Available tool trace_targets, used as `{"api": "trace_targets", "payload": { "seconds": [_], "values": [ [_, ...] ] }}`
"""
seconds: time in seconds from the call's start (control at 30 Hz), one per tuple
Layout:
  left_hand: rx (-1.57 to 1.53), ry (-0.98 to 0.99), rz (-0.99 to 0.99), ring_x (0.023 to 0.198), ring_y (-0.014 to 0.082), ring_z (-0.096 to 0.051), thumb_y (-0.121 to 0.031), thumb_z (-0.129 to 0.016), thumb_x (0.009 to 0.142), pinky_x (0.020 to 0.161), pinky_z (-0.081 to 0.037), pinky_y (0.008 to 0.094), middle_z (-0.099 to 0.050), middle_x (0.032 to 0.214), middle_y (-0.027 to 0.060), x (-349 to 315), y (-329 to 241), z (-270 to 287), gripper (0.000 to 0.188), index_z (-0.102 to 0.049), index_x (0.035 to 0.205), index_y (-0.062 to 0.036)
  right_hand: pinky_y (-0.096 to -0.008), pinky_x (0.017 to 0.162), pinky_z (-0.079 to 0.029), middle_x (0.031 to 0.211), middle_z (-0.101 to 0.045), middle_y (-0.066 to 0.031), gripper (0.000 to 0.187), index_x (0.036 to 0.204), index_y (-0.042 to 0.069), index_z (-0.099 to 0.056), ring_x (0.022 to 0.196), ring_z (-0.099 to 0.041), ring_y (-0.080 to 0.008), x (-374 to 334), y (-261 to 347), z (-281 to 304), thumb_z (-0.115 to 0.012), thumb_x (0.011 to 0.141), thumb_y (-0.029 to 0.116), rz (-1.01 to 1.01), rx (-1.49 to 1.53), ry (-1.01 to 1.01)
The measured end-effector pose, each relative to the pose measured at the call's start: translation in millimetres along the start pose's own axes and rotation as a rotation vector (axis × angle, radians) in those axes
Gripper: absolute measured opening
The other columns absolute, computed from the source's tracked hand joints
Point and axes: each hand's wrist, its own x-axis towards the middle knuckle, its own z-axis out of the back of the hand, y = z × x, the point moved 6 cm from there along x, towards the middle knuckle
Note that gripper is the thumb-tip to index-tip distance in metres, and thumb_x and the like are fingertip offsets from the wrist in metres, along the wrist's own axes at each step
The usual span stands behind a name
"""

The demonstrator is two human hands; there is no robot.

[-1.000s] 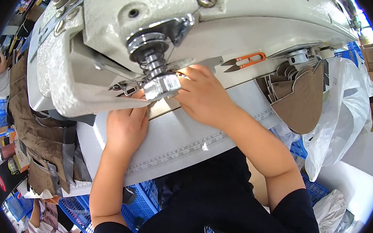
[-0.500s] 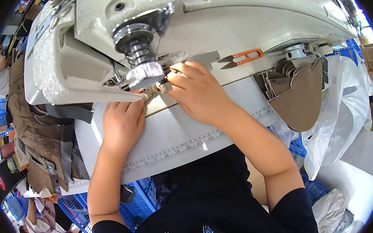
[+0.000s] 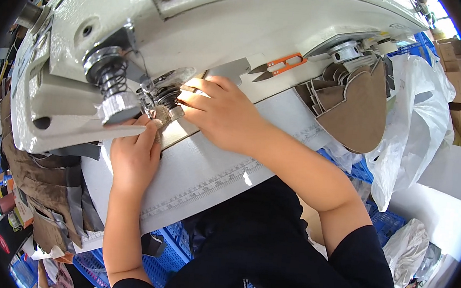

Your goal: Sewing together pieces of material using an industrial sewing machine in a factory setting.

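Note:
A pale sewing machine (image 3: 240,20) fills the top of the view, with its knurled tension knob (image 3: 118,108) above the stitching area. Beneath it, my left hand (image 3: 134,161) has its fingers pressed together on the edge of a small tan fabric piece (image 3: 162,116). Just right of that, my right hand (image 3: 222,113) curls its fingers at a dark, ringed round part (image 3: 168,94) by the needle area. What its fingertips hold, if anything, is hidden. Orange-handled thread snips (image 3: 282,66) lie on the machine bed beyond my right hand.
Brown cut fabric pieces (image 3: 355,108) stand stacked at the right end of the bed, beside a white plastic bag (image 3: 413,126). More brown fabric (image 3: 38,177) hangs at the left. A printed ruler scale (image 3: 199,193) runs along the table's front; blue crates (image 3: 171,247) stand below.
The whole view has shifted, so the machine and both hands appear farther left. Both hands remain by the needle area; more of the tan fabric and the round part now shows.

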Motion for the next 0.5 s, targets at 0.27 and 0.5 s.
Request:
{"api": "trace_targets", "payload": {
  "seconds": [0.27,0.5],
  "values": [
    [0.0,-0.015,-0.025,0.089,0.0346,-0.06,0.004,-0.061,0.067,0.075,-0.052,0.0419,-0.065,0.103,0.0161,-0.4,2.0,-1.5,0.027,-0.062,0.094,0.0009,-0.0382,0.099,-0.037,0.111,-0.063,0.0007,0.024,0.102,0.015,-0.066,0.108,-0.054,-0.0206,-0.4,-1.8,-1.8,-0.06,0.079,0.015,-0.01,-0.025,0.032],
    [-0.003,-0.008,-0.021,0.085,0.0347,-0.062,0.004,-0.061,0.068,0.067,-0.053,0.0399,-0.066,0.104,0.0155,1.5,9.1,-3.9,0.027,-0.062,0.095,0.0009,-0.0408,0.102,-0.033,0.117,-0.061,-0.0001,0.027,0.105,0.015,-0.066,0.114,-0.051,-0.0206,2.0,-4.0,-1.7,-0.063,0.079,0.015,-0.026,-0.018,0.063]
  ]
}}
